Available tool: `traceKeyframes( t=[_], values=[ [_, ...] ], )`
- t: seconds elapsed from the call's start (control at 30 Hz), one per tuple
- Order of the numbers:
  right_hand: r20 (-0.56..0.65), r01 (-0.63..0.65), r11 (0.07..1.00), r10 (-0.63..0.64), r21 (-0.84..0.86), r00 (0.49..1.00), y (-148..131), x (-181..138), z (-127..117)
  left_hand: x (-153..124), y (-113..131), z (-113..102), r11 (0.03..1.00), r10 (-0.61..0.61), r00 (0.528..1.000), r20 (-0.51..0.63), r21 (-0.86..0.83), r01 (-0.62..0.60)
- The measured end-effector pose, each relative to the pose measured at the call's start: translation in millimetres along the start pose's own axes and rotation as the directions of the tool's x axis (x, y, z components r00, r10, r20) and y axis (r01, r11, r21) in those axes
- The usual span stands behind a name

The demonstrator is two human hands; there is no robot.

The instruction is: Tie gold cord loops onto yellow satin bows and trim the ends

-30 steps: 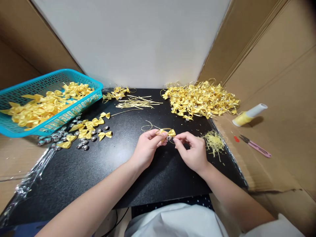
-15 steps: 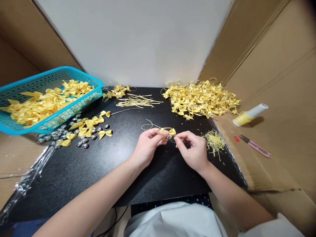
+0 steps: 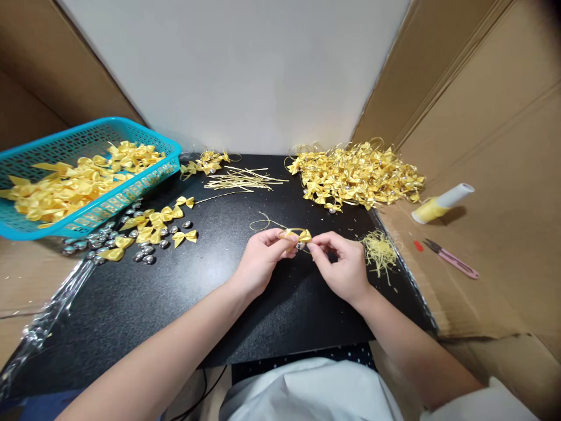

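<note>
Over the middle of the black table, my left hand (image 3: 267, 257) pinches a yellow ribbon bow (image 3: 304, 235) between thumb and fingers. A small silver bell (image 3: 300, 245) shows just under the bow. Thin gold cord (image 3: 263, 221) loops out beyond the left fingers and also arches over the bow. My right hand (image 3: 339, 260) is closed in a pinch at the bow's right side, with thumb and forefinger against the bow and bell. The fingertips partly hide where cord, bow and bell meet.
A turquoise basket (image 3: 87, 219) of bows stands at left, with loose bells (image 3: 149, 259) and bows beside it. Cut cords (image 3: 245, 178) lie behind. Finished bows (image 3: 359, 175) are heaped back right. Cord scraps (image 3: 380, 252), pink-handled snips (image 3: 456, 261) and a wrapped tube (image 3: 442, 203) lie right.
Both hands stay nearly in place. The bow has turned slightly between the fingers, and the bell below it shows more clearly. The whole view has shifted a little.
</note>
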State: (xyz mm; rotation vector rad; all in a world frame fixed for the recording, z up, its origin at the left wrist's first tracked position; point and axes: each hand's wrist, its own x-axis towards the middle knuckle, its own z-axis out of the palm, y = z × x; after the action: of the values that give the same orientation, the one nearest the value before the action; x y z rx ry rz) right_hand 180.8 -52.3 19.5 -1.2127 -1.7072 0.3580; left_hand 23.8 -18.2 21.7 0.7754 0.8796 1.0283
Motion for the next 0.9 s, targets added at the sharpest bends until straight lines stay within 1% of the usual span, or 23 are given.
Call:
traceKeyframes(
  t=[0.5,0.7,0.9],
  values=[
    [0.007,-0.016,1.0,0.016,0.015,1.0,0.2,0.2,-0.1,-0.1,-1.6,-2.2,0.998,0.031,1.0,-0.003,0.057,-0.031],
    [0.035,-0.043,0.998,0.041,0.051,0.999,2.0,0.1,0.6,-1.2,-1.1,-0.7,0.997,0.044,0.999,0.021,0.07,-0.045],
    [0.05,-0.076,0.996,0.074,0.052,0.996,1.5,0.8,0.8,-0.4,-1.8,0.0,0.996,0.042,0.999,0.017,0.075,-0.044]
  ],
)
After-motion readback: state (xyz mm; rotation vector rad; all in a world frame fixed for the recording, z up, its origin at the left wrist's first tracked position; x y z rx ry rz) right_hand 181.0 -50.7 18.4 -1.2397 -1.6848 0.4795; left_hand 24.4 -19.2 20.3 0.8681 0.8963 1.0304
